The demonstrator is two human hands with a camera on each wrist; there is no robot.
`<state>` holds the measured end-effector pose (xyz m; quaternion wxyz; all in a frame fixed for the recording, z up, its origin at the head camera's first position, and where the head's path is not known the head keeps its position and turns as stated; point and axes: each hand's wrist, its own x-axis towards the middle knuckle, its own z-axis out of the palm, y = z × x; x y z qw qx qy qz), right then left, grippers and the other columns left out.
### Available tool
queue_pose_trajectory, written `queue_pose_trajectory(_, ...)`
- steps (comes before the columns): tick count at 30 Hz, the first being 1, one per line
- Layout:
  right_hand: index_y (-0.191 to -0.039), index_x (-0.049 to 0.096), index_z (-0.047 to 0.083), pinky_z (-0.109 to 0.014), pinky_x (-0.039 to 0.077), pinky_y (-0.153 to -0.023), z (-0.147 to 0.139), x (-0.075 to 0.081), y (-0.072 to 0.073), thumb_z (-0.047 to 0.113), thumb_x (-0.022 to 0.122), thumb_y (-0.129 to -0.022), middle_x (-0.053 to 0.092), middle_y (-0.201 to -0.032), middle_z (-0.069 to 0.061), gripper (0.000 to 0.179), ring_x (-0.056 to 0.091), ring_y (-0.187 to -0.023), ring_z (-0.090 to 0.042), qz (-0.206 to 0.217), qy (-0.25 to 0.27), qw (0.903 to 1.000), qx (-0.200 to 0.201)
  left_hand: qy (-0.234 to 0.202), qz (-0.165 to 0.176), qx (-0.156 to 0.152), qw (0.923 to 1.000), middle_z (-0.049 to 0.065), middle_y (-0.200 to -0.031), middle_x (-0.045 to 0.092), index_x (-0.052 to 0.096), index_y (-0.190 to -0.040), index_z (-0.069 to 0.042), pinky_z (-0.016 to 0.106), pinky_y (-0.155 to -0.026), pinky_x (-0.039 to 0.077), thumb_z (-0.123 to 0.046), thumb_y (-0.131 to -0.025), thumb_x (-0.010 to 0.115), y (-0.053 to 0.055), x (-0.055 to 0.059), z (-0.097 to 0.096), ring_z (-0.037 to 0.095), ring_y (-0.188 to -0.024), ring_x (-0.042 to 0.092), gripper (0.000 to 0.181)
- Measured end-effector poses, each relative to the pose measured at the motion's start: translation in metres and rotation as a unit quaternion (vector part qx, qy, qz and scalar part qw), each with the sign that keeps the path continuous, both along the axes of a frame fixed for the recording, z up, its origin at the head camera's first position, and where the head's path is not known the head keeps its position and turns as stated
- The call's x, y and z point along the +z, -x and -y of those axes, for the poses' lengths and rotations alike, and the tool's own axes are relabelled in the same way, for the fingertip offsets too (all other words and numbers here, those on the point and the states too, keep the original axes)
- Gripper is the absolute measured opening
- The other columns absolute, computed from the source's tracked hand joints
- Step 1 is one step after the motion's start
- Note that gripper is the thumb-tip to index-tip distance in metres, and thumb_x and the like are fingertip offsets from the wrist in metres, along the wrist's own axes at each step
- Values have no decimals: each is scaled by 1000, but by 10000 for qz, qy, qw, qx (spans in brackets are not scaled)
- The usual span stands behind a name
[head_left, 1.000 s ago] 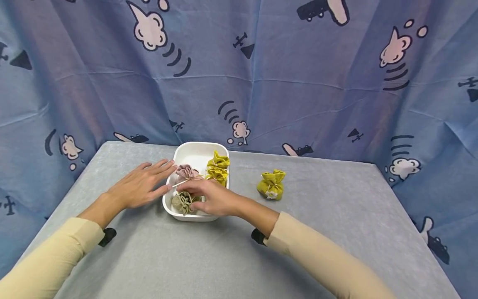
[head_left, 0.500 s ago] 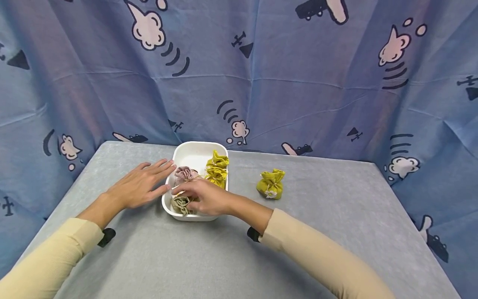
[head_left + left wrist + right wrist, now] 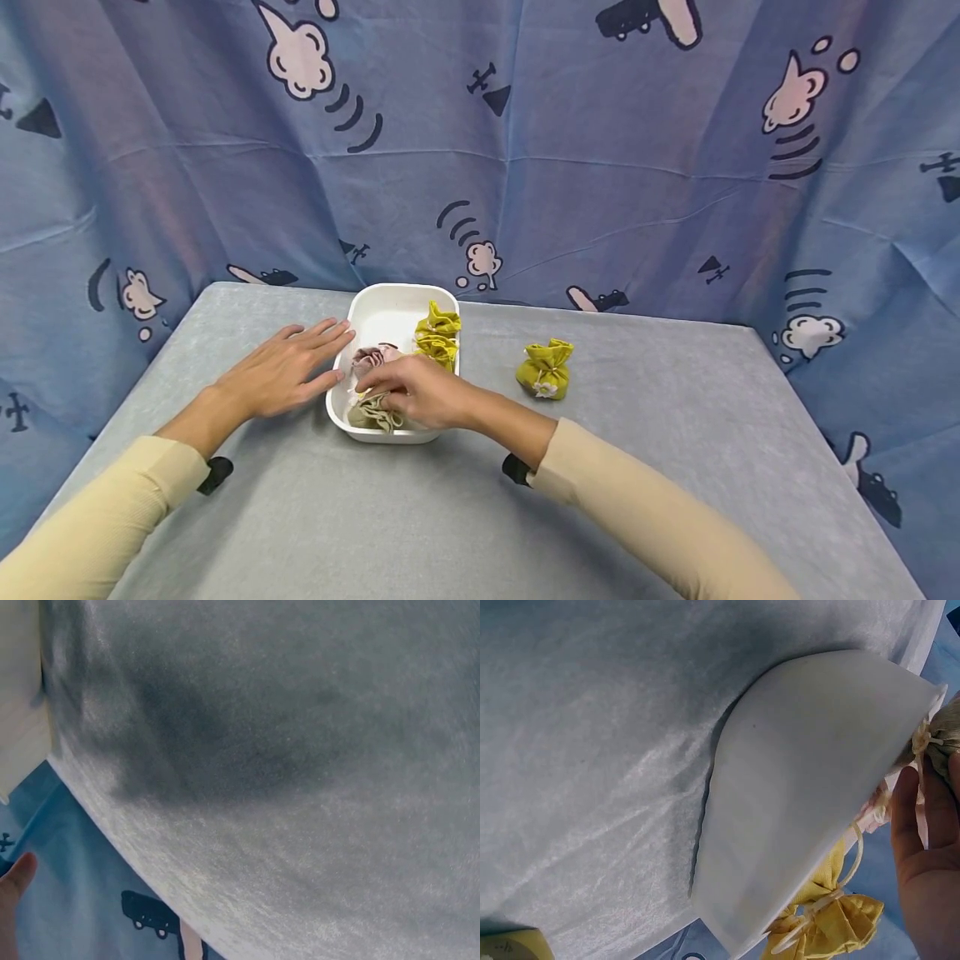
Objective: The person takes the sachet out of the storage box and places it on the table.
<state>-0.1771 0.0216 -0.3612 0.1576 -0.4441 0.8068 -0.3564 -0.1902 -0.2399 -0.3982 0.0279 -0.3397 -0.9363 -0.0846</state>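
The right hand (image 3: 427,393) pinched a khaki pouch (image 3: 369,415) in the white tray (image 3: 384,321), near left — the left hand (image 3: 279,372), straight-fingered, touched the left rim.

A creased blue curtain (image 3: 600,208) with cloud and plane prints behind a grey cloth-covered table (image 3: 675,417).

Hand (image 3: 934,874) on grey-green pouch (image 3: 951,724) by white tray (image 3: 810,750)

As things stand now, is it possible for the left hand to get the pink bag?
Probably yes: the left hand lies open beside the tray, and the pink bag is just inside; the right hand, close to it, might crowd slightly.
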Motion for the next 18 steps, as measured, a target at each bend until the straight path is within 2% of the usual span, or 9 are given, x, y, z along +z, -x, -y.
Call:
queue_pose_trajectory(5, -123, 66, -2, -17, 48, -92, -2, 3, -1, -8, 63, -92, 70, -117, -12, 32, 67, -109, -18, 281, 80, 9995, -87, -8, -4, 9, 10000, 15, -158, 36, 40, -152, -5, 61, -110, 29, -40, -104, 47, 0, 0, 0, 34, -145, 32, 60)
queue_pose_trajectory(14, -125, 66, -4, -17, 48, -94, -10, 8, 0, -12, 61, -92, 67, -126, -16, 35, 65, -116, -23, 465, 372, 9982, -18, 51, 31, 39, 10000, 14, -158, 34, 38, -153, -5, 61, -111, 28, -42, -105, 46, 0, -1, 0, 34, -146, 31, 61)
queue_pose_trajectory(18, -123, 67, 0, -17, 49, -92, -14, 13, 1, -15, 58, -91, 64, -130, -15, 37, 64, -116, -17, 547, 466, 9974, 6, 41, 47, 35, 10000, 14, -158, 34, 38, -153, -6, 61, -111, 28, -42, -105, 46, 0, -1, 0, 34, -146, 31, 61)
